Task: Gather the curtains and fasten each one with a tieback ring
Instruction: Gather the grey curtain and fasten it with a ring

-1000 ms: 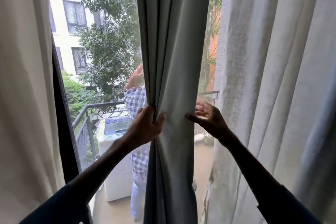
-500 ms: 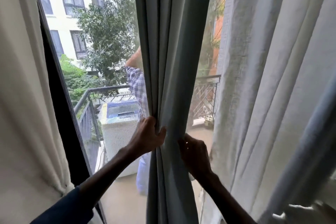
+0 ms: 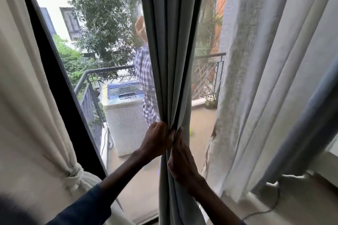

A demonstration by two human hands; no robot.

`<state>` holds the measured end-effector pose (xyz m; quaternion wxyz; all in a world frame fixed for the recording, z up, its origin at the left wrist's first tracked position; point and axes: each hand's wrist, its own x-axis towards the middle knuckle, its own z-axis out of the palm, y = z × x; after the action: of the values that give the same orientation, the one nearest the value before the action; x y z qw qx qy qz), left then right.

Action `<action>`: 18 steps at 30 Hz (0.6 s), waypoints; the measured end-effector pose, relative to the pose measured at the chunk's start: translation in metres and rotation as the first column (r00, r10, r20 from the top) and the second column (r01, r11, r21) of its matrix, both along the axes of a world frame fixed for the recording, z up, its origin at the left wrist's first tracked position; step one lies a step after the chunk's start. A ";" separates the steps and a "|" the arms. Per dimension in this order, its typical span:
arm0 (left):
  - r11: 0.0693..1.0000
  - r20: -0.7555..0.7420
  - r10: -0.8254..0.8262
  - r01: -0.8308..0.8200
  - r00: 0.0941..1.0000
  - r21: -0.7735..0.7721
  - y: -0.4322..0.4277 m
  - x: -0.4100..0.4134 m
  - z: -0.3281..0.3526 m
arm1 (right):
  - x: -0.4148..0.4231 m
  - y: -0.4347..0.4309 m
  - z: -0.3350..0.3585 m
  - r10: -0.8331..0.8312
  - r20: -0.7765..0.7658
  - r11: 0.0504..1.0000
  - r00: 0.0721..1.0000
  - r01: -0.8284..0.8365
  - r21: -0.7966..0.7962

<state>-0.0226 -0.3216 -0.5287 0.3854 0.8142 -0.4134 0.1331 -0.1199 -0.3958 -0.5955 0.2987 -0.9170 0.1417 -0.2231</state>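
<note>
1. We face a tall glass door (image 3: pixel 113 60) with a black frame (image 3: pixel 60 86) running down its left side. Through the glass we see a balcony with a dark railing (image 3: pixel 102 71), trees and a pale building beyond.
2. On the right hangs a pale sheer curtain (image 3: pixel 265 78) in loose folds, reaching down near the floor, with a blue-grey fold (image 3: pixel 303 133) crossing its lower right part.
3. On the left hangs a cream curtain (image 3: pixel 23 106), already gathered low down and bound with a white knotted tie (image 3: pixel 74 173).
4. In the middle hangs the grey-green curtain (image 3: pixel 172 42), bunched into a narrow column of pleats from the top edge down to the bottom of the view.
5. On the balcony stands a white washing machine (image 3: pixel 124 120) with a blue top, and beside it a person in a checked shirt (image 3: pixel 145 78), partly hidden by the middle curtain.
6. Our left hand (image 3: pixel 157 140) clasps the left side of the pleats, fingers curled around the fabric.
7. Our right hand (image 3: pixel 182 162) sits just below and right of it, touching it, fingers wrapped around the bunched cloth from the right.
8. We can see no tieback ring on the middle curtain.
</note>
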 end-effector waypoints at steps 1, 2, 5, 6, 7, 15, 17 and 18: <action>1.000 -0.026 -0.004 0.003 1.000 -0.017 0.001 -0.002 0.002 | 0.000 0.001 -0.001 0.007 -0.001 0.999 1.000 -0.007 -0.032; 1.000 -0.049 -0.008 0.007 0.999 -0.024 0.001 -0.003 0.003 | -0.001 0.002 0.000 0.009 -0.009 0.999 1.000 -0.009 -0.049; 1.000 -0.080 0.010 -0.010 0.997 0.008 0.002 -0.005 0.003 | -0.003 0.003 0.001 0.048 0.008 0.999 0.999 -0.048 -0.021; 0.999 -0.070 0.043 -0.041 0.997 0.026 0.003 -0.006 0.002 | -0.005 0.000 0.001 0.069 0.035 0.998 0.997 -0.069 -0.015; 0.997 -0.039 0.077 -0.076 0.996 0.032 0.003 -0.007 0.001 | -0.004 -0.002 0.002 0.104 0.033 0.995 0.994 -0.104 -0.012; 0.996 0.017 0.069 -0.070 0.997 0.058 0.018 0.004 -0.003 | 0.011 -0.094 0.025 -0.006 0.122 0.930 0.993 -0.039 0.365; 0.997 0.011 0.052 -0.053 0.999 0.063 0.024 0.007 -0.005 | 0.016 -0.112 0.032 0.027 0.080 0.841 0.996 -0.066 0.537; 0.997 0.007 0.048 -0.048 0.999 0.063 0.028 0.007 -0.005 | 0.018 -0.117 0.033 0.099 0.047 0.806 0.994 -0.108 0.582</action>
<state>-0.0152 -0.2939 -0.5341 0.3550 0.8353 -0.3987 0.1315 -0.1014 -0.5126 -0.5626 0.5783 -0.7859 0.1510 -0.1586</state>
